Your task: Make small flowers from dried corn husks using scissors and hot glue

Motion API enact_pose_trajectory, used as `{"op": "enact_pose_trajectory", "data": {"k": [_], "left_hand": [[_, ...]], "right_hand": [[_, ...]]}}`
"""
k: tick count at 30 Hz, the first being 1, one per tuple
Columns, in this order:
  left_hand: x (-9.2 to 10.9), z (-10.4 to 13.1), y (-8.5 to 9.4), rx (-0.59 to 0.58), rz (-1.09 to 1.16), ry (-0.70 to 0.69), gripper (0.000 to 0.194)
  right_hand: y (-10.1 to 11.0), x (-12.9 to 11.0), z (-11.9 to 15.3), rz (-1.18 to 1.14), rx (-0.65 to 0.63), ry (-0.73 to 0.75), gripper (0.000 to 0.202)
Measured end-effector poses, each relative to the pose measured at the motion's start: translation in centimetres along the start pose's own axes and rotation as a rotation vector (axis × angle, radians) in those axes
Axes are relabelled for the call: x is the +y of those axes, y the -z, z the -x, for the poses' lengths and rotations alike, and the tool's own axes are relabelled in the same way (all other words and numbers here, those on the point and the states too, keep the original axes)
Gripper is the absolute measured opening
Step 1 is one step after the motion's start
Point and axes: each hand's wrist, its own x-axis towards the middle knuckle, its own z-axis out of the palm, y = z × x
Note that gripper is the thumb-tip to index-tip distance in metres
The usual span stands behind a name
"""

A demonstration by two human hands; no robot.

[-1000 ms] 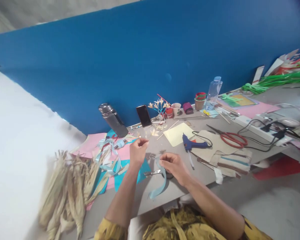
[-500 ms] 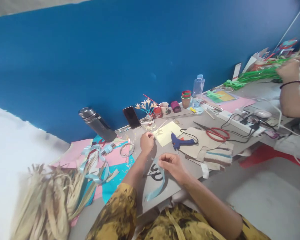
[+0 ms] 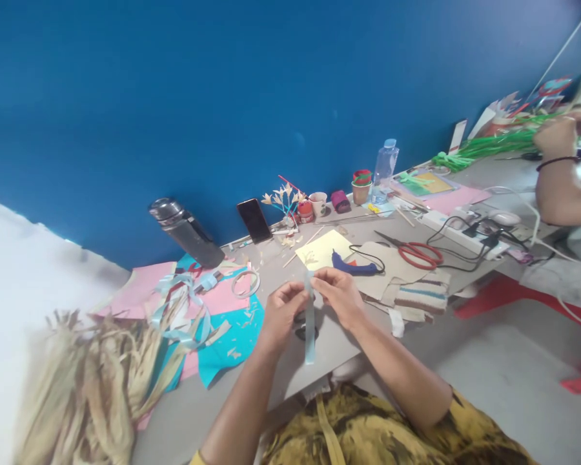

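Note:
A strip of light-blue ribbon (image 3: 310, 336) hangs down between my two hands over the front of the table. My right hand (image 3: 339, 298) pinches its upper end between thumb and fingertips. Close by on the left, my left hand (image 3: 285, 315) is closed, thumb pressed to fingers, right beside the ribbon's top; whatever it holds is too small to make out. Dark ring shapes (image 3: 300, 328) show on the tabletop behind the ribbon, partly covered. Just beyond my right hand lies a blue glue gun (image 3: 351, 265), near a yellow paper sheet (image 3: 332, 245).
Red-handled scissors (image 3: 419, 255) and folded striped cloth (image 3: 421, 294) lie to the right, before a power strip (image 3: 465, 234). At left are dried husks (image 3: 97, 400), curled blue ribbon (image 3: 206, 329), a tape roll (image 3: 246, 284), a flask (image 3: 186, 232) and a phone (image 3: 254, 221). A co-worker's arm (image 3: 559, 174) reaches in.
My left hand has come back from near the yellow paper toward my right hand. My right hand has lifted slightly, and the ribbon now hangs straighter between them.

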Motion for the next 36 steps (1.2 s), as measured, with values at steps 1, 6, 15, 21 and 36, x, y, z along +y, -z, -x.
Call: {"op": "enact_pose_trajectory", "data": {"k": [1, 6, 15, 21, 36], "left_hand": [[-0.1, 0.1, 0.0, 0.042, -0.021, -0.012, 0.024], [0.6, 0.0, 0.7, 0.050, -0.020, 0.043, 0.024], [3.0, 0.0, 2.8, 0.163, 0.232, -0.054, 0.028], [5.2, 1.7, 4.7, 0.194, 0.212, -0.111, 0.024], [11.2, 8.4, 6.7, 0.579, 0.005, -0.446, 0.022]], "right_hand": [[-0.2, 0.1, 0.1, 0.010, -0.005, 0.005, 0.028], [-0.1, 0.1, 0.3, 0.080, -0.043, -0.007, 0.021], [0.5, 1.2, 0.0, 0.717, -0.214, 0.273, 0.018], [6.7, -0.2, -2.0, 1.047, 0.099, 0.424, 0.020], [8.8, -1.7, -3.5, 1.605, -0.150, 0.332, 0.026]]}}
